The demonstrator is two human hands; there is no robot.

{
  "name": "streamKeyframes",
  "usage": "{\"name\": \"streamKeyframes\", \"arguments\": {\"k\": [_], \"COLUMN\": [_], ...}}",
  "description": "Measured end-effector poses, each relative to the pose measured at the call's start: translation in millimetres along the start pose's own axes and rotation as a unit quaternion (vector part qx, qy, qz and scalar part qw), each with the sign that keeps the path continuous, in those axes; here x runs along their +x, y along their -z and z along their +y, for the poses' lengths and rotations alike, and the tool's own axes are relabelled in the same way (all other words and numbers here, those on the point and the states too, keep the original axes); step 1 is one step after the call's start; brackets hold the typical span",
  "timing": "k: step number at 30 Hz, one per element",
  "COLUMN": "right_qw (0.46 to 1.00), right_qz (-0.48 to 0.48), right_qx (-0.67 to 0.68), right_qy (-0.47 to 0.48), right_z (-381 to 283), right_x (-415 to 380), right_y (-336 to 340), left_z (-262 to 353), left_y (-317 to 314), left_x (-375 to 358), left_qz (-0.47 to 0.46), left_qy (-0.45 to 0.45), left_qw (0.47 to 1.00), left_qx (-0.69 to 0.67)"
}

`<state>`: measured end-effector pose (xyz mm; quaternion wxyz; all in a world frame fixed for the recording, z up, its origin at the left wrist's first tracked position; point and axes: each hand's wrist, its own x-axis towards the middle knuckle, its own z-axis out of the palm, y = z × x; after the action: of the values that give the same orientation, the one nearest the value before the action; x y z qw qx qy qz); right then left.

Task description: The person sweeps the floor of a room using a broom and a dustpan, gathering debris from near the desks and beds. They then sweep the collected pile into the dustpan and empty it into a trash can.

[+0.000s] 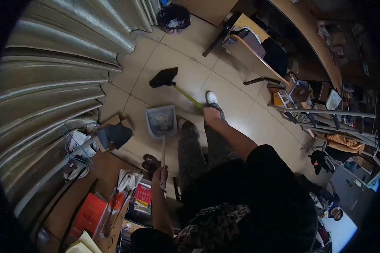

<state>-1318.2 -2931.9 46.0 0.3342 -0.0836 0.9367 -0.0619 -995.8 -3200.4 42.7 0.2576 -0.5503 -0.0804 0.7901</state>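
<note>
My right hand (213, 115) is closed around the green handle of a broom (187, 96). The broom's black head (164, 77) is over the tiled floor, ahead of my feet and apart from the dustpan. Lower on the left, my left hand (159, 173) grips the long pale handle of a grey dustpan (149, 125). The pan sits in front of my shoes, its open side facing forward, and some small debris shows inside it. My white shoe (211, 98) stands beside the broom handle.
Long curtains (59, 76) hang along the left. A waste bin (174, 19) with a black liner stands at the far end. A chair (257, 55) and a cluttered desk are at right. Brown shoes (151, 163) lie near my left hand. Another person (325, 198) is at lower right.
</note>
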Motion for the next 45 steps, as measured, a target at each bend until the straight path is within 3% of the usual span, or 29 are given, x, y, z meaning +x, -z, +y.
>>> {"name": "streamKeyframes", "arguments": {"k": [3, 6, 8, 9, 11, 14, 15, 16, 18, 19, 21, 23, 27, 30, 33, 34, 35, 36, 38, 40, 41, 42, 44, 45], "right_qw": [0.997, 0.994, 0.986, 0.974, 0.971, 0.978, 0.978, 0.976, 0.991, 0.991, 0.991, 0.994, 0.998, 0.998, 0.999, 0.998, 0.993, 0.993, 0.977, 0.968, 0.959, 0.959, 0.963, 0.964], "right_qz": [-0.022, 0.024, 0.059, 0.095, 0.106, 0.110, 0.126, 0.142, 0.105, 0.098, 0.112, 0.083, 0.023, -0.038, -0.043, -0.034, -0.023, -0.019, -0.032, -0.022, -0.014, -0.014, 0.109, 0.107], "right_qx": [0.039, 0.095, 0.152, 0.208, 0.213, 0.174, 0.168, 0.162, 0.087, 0.089, 0.064, 0.061, 0.051, 0.021, 0.013, -0.016, -0.045, -0.043, -0.096, -0.058, -0.114, -0.110, 0.007, 0.012], "right_qy": [-0.067, -0.051, -0.024, 0.001, -0.007, -0.013, -0.003, 0.007, -0.009, -0.010, -0.017, -0.032, -0.023, -0.041, -0.008, 0.051, 0.108, 0.111, 0.188, 0.242, 0.260, 0.261, 0.245, 0.244], "right_z": [29, 45, 43, 43, 40, 27, 18, 10, 3, -2, -7, -1, 37, 78, 104, 108, 113, 120, 129, 123, 129, 129, 127, 131], "right_x": [-24, -32, -33, -29, -7, 39, 55, 73, 125, 143, 170, 183, 162, 133, 112, 104, 97, 95, 94, 90, 97, 102, 114, 122], "right_y": [-2, 10, 39, 54, 68, 94, 103, 108, 101, 98, 98, 96, 90, 106, 153, 172, 183, 184, 187, 200, 164, 144, 117, 109], "left_z": [5, 10, -9, -7, -4, -9, -10, -11, -19, -31, -31, -15, -10, 2, 2, -4, -8, -8, -8, 1, 5, 7, 4, 2], "left_y": [-4, -9, -52, -56, -65, -84, -72, -51, -55, -89, -96, -50, -83, -66, -63, -78, -96, -114, -154, -151, -150, -158, -192, -211], "left_x": [0, 11, -10, -12, -16, -19, -14, -5, -5, -16, -8, 16, 18, 36, 45, 35, 24, 13, -3, -5, -5, -5, -5, -4], "left_qz": [0.023, 0.038, 0.013, 0.018, 0.007, 0.091, 0.097, 0.094, 0.099, 0.164, 0.231, 0.120, 0.136, 0.091, 0.132, 0.183, 0.228, 0.227, 0.144, 0.096, 0.051, 0.054, 0.121, 0.155], "left_qy": [-0.002, 0.027, -0.060, -0.058, 0.030, 0.009, 0.011, -0.080, -0.167, -0.205, -0.240, -0.138, -0.152, -0.118, -0.193, -0.223, -0.245, -0.249, -0.155, -0.132, -0.105, -0.108, -0.178, -0.211], "left_qw": [0.995, 0.990, 0.970, 0.970, 0.977, 0.954, 0.955, 0.957, 0.951, 0.927, 0.895, 0.979, 0.978, 0.987, 0.970, 0.950, 0.893, 0.891, 0.973, 0.985, 0.993, 0.992, 0.969, 0.950], "left_qx": [0.100, 0.132, 0.235, 0.234, 0.210, 0.286, 0.279, 0.261, 0.239, 0.269, 0.297, 0.094, 0.035, 0.055, -0.069, 0.119, 0.302, 0.303, 0.096, 0.058, 0.018, 0.020, 0.120, 0.170]}}
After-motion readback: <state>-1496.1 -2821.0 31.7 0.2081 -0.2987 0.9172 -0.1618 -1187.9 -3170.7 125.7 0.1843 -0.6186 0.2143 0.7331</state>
